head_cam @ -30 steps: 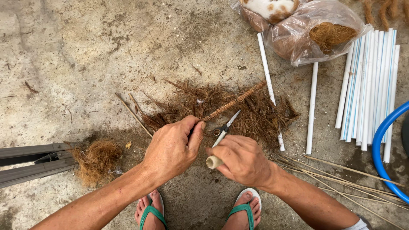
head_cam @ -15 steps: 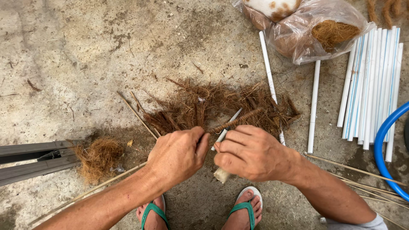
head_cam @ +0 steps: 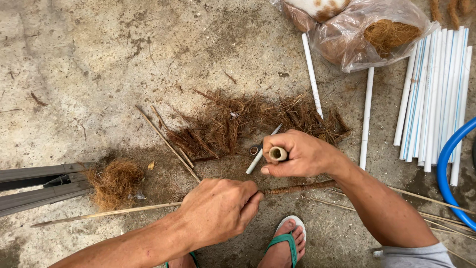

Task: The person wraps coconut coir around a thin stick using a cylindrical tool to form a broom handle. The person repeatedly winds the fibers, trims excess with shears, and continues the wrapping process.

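My left hand (head_cam: 218, 209) grips a thin stick (head_cam: 114, 212) lying across the concrete floor; from my fingers toward the right the stick is wrapped in brown fibre cord (head_cam: 302, 188). My right hand (head_cam: 297, 154) is closed around a small pale spool (head_cam: 277, 154) whose hollow end faces the camera. A pile of brown coconut fibre (head_cam: 238, 124) lies just beyond both hands. A pair of scissors (head_cam: 260, 151) rests at the pile's near edge, next to my right hand.
White plastic tubes (head_cam: 436, 94) lie at the right, two loose ones (head_cam: 312, 74) nearer the pile. A plastic bag (head_cam: 367, 34) with fibre sits at top right, a blue hose (head_cam: 446, 168) at the right edge, a fibre clump (head_cam: 115, 182) and grey bars (head_cam: 39, 186) at left. My sandalled foot (head_cam: 283, 245) is below.
Both hands have drawn nearer to me and apart. The wrapped stick now lies level across the floor in my left hand. My right hand has turned so the spool's hollow end shows.
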